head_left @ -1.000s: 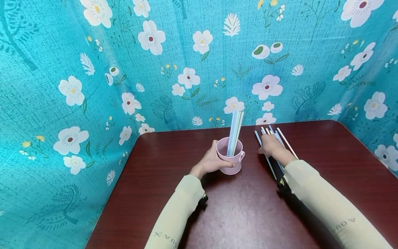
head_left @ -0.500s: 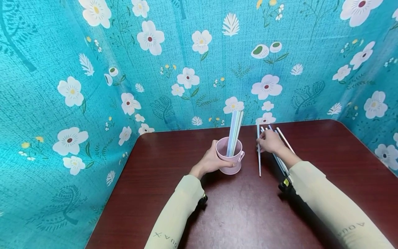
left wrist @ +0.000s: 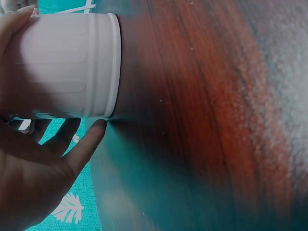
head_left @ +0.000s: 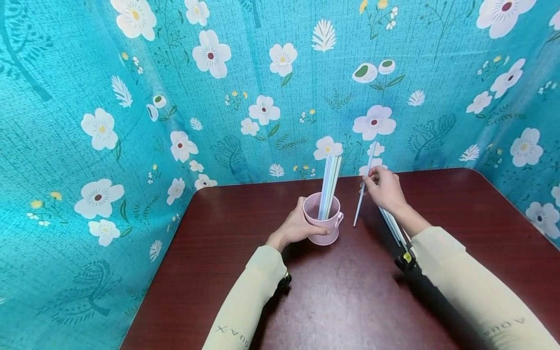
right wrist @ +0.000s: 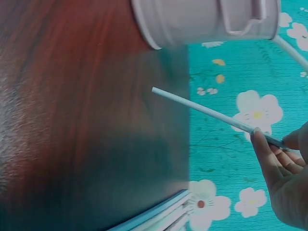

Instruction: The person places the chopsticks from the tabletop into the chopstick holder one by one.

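A small pink bucket (head_left: 325, 238) stands upright on the table, with a bundle of pastel straws (head_left: 330, 187) leaning inside it. My left hand (head_left: 297, 227) grips the bucket from its left side, thumb across the front. In the left wrist view the fingers reach around the bucket wall (left wrist: 57, 62), one fingertip near its base. To the bucket's right, my right hand (head_left: 387, 189) pinches a pale blue straw (head_left: 359, 204) between thumb and fingers. That straw tilts, its lower end pointing down toward the table beside the bucket.
Several loose straws (head_left: 392, 226) lie together under and behind the right hand and wrist. The bucket's folded handle (head_left: 339, 220) is on its right side. A blue floral cloth (head_left: 271, 73) hangs just behind the dark red table (head_left: 227, 233).
My right hand has drawn one blue straw away from the loose ones, then raised and tilted it with its lower end toward the bucket. The left hand and bucket have stayed put.
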